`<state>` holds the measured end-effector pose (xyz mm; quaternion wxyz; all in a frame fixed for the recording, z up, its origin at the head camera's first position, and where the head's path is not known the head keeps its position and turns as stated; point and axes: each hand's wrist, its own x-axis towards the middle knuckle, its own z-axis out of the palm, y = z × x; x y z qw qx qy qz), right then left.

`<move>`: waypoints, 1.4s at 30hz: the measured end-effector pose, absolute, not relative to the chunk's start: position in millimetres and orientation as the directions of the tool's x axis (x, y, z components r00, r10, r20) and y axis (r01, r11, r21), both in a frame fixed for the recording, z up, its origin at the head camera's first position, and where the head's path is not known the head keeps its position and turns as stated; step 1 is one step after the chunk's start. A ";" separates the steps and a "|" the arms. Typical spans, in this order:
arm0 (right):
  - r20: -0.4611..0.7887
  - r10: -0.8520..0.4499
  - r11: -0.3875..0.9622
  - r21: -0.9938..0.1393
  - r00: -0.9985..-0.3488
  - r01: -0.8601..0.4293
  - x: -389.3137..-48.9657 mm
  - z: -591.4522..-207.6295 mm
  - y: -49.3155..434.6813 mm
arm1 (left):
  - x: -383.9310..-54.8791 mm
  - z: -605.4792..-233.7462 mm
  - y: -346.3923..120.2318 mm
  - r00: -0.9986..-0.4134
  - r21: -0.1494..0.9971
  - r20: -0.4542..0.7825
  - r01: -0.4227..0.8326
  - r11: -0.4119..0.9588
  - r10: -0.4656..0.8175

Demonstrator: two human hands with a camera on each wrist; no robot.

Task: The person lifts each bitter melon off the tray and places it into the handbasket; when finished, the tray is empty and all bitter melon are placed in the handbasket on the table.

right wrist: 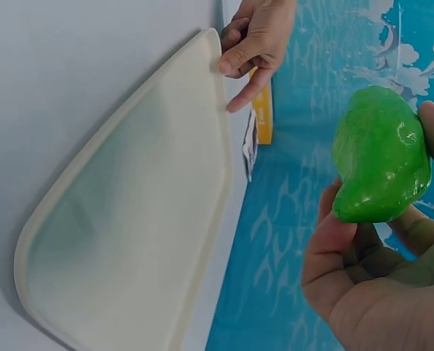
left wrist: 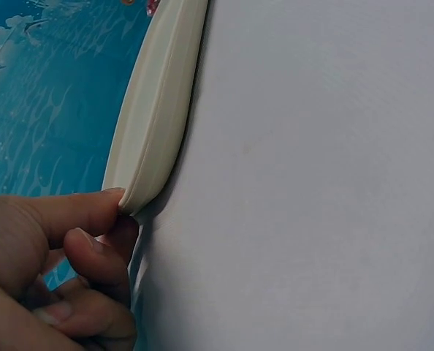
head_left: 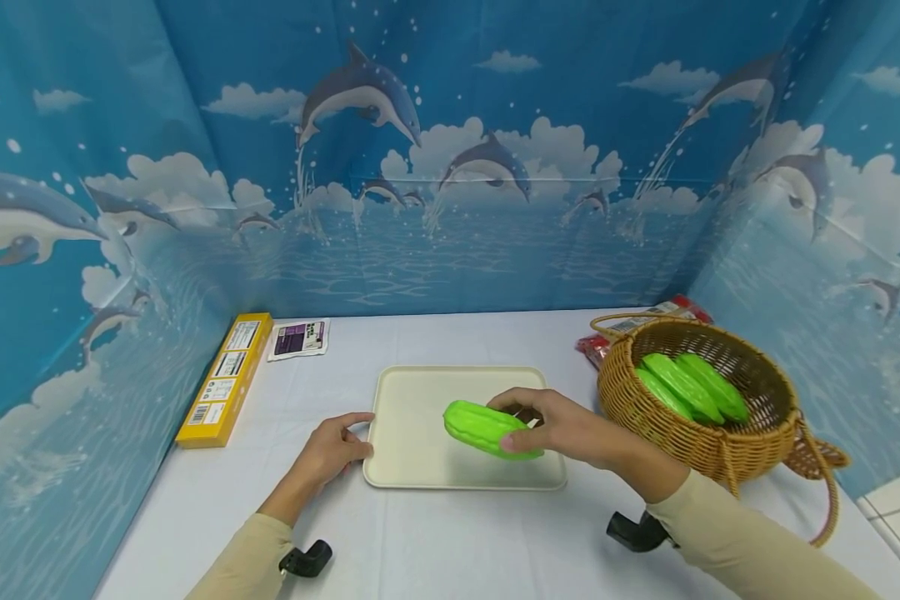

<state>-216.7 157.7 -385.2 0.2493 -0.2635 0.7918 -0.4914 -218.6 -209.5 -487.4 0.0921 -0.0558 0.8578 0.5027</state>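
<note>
A cream rectangular tray [head_left: 420,468] lies on the white cloth with nothing on it. My left hand [head_left: 330,450] touches its left rim, the thumb and index finger spread along the edge and the other fingers bent. Above the tray's right half, my right hand [head_left: 562,425] grips a bright green ridged bitter melon [head_left: 474,427], glossy like a toy. In the right wrist view the melon [right wrist: 381,157] shows end-on, between the thumb and fingers. More green melons [head_left: 686,387] lie in a round wicker basket [head_left: 660,429] to the right.
At the back left lies a long yellow box [head_left: 225,383], with a small white-and-purple packet [head_left: 300,339] beside it. A red package [head_left: 678,310] sits partly hidden behind the basket. Dolphin-print curtains [head_left: 450,242] stand behind and along both sides of the table.
</note>
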 end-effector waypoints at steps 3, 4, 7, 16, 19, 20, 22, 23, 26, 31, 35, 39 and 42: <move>-0.138 -0.651 0.384 -0.908 -0.746 -0.166 -216.3 -381.7 162.0 | -218.0 -488.4 -209.8 -0.978 0.858 -0.210 -0.182 0.481 0.005; -0.139 -0.648 0.385 -0.908 -0.749 -0.165 -216.2 -380.5 163.5 | -217.9 -488.8 -210.0 -0.978 0.860 -0.209 -0.181 0.478 0.007; -0.140 -0.641 0.389 -0.907 -0.754 -0.162 -216.3 -376.7 167.6 | -218.2 -489.6 -210.5 -0.978 0.863 -0.207 -0.178 0.473 0.011; -0.128 -0.619 0.423 -0.886 -0.775 -0.191 -215.2 -362.1 179.7 | -218.4 -489.6 -211.1 -0.977 0.861 -0.211 -0.182 0.475 0.007; -0.148 -0.598 0.434 -0.886 -0.788 -0.163 -213.8 -355.0 185.1 | -219.0 -489.3 -211.0 -0.976 0.859 -0.216 -0.189 0.477 0.002; -0.162 -0.587 0.437 -0.888 -0.793 -0.142 -213.0 -352.5 187.0 | -219.3 -489.4 -211.0 -0.976 0.858 -0.218 -0.191 0.476 0.002; -0.188 -0.567 0.440 -0.892 -0.802 -0.103 -211.3 -347.4 191.1 | -219.4 -489.4 -210.9 -0.975 0.858 -0.220 -0.193 0.477 0.001; -0.193 -0.560 0.437 -0.895 -0.806 -0.090 -210.9 -345.5 193.3 | -219.6 -489.6 -210.8 -0.975 0.857 -0.221 -0.195 0.477 -0.001; -0.193 -0.546 0.448 -0.889 -0.815 -0.090 -211.0 -340.3 199.8 | -219.1 -490.5 -210.7 -0.975 0.856 -0.221 -0.195 0.479 -0.003; -0.165 -0.540 0.471 -0.872 -0.825 -0.134 -212.4 -333.7 212.1 | -219.0 -491.4 -210.6 -0.974 0.854 -0.225 -0.201 0.480 -0.009; -0.156 -0.512 0.493 -0.859 -0.845 -0.140 -211.8 -328.6 223.6 | -219.1 -491.5 -210.5 -0.973 0.854 -0.229 -0.206 0.477 -0.009; -0.128 -0.481 0.534 -0.828 -0.867 -0.174 -211.5 -322.0 237.2 | -218.5 -491.0 -210.4 -0.975 0.854 -0.224 -0.198 0.481 -0.004; -0.100 -0.481 0.534 -0.821 -0.871 -0.201 -212.0 -316.8 248.2 | -218.5 -491.2 -210.1 -0.975 0.854 -0.221 -0.195 0.482 -0.003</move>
